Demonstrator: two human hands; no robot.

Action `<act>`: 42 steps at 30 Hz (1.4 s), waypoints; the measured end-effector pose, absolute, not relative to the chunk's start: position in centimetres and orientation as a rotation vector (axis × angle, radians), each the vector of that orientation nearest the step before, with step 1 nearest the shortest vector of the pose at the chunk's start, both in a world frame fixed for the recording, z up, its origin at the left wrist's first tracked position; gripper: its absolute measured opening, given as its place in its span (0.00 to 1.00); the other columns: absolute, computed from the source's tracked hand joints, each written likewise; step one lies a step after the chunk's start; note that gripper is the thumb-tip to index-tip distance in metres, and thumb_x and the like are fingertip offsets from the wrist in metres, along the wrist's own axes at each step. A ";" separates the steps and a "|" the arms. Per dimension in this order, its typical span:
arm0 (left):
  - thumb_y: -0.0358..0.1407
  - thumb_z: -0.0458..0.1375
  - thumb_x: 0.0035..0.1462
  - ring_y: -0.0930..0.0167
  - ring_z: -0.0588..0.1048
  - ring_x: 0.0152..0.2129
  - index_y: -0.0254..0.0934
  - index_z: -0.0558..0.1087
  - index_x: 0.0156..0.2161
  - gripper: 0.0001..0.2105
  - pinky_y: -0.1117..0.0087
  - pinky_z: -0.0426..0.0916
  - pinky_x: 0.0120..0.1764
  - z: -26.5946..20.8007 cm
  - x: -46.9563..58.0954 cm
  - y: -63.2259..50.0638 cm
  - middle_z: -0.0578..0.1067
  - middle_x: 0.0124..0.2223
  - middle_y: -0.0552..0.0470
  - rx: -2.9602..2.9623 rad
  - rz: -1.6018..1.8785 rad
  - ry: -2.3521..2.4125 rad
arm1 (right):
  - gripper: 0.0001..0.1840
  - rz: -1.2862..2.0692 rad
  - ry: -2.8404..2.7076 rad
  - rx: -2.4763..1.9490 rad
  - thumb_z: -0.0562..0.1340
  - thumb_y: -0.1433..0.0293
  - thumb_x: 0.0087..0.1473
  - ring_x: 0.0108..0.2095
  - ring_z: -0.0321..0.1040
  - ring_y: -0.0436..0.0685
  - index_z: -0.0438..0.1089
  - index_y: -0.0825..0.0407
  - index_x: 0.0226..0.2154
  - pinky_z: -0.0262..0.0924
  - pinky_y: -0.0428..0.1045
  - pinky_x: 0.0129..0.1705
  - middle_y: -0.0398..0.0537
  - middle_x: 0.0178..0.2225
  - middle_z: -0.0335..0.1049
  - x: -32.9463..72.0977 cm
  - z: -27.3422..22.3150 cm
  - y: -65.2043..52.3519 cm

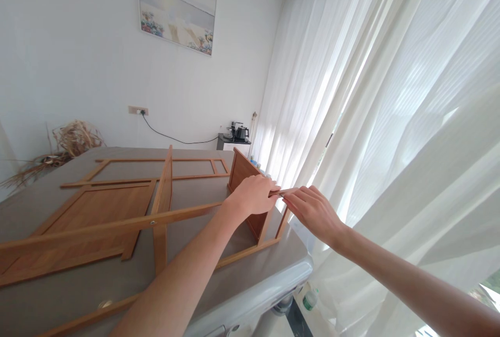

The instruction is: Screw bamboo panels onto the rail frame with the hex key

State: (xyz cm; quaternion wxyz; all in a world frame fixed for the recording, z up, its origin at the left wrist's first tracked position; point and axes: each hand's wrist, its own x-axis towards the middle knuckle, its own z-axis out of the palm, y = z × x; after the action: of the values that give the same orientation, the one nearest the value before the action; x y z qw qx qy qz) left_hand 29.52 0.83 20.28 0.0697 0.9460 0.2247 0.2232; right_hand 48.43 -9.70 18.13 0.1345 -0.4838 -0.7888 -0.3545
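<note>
A long wooden rail [187,215] runs across a wooden frame, raised above the table. My left hand [253,195] is closed over the rail near its right end, just above an upright wooden panel [244,170]. At that end, my right hand [314,211] pinches the rail between thumb and fingers. A small item under the right fingertips is too small to make out. Another upright board [166,181] meets the rail further left. A lower wooden rail [250,251] lies along the table's near edge.
A large wooden panel [97,207] and a ladder-like wooden frame [195,176] lie on the grey covered table [191,295]. Dried stalks [78,136] are at the back left. A black kettle [242,133] stands on a cabinet by the wall. White curtains [371,118] hang on the right.
</note>
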 end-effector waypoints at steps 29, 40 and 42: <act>0.41 0.53 0.63 0.60 0.76 0.47 0.48 0.78 0.47 0.13 0.63 0.69 0.46 20.2 29.5 0.8 0.80 0.47 0.50 2.825 0.656 0.655 | 0.09 -0.977 -2.241 -1.489 0.56 0.74 0.65 0.31 0.69 0.54 0.72 0.51 0.37 0.55 0.51 0.35 0.46 0.31 0.75 47.8 18.4 -9.9; 0.40 0.51 0.63 0.59 0.77 0.47 0.47 0.78 0.47 0.15 0.62 0.69 0.45 19.8 29.5 1.3 0.80 0.48 0.49 2.828 0.675 0.593 | 0.11 -0.624 -2.026 -1.610 0.57 0.67 0.66 0.26 0.69 0.51 0.73 0.47 0.34 0.59 0.48 0.33 0.39 0.26 0.74 47.5 17.6 -10.2; 0.39 0.51 0.63 0.60 0.77 0.46 0.47 0.78 0.48 0.15 0.63 0.69 0.45 19.8 29.5 1.3 0.80 0.47 0.50 2.827 0.684 0.595 | 0.14 -0.796 -2.086 -1.540 0.56 0.67 0.67 0.24 0.65 0.51 0.72 0.50 0.31 0.57 0.49 0.33 0.41 0.22 0.70 47.9 17.2 -10.3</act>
State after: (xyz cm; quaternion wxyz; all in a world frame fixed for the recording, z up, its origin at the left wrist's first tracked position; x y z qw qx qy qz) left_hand 29.55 1.27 19.84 0.0863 0.9487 0.1996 0.2294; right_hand 47.87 -10.34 17.21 0.2130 -0.5547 -0.7515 -0.2867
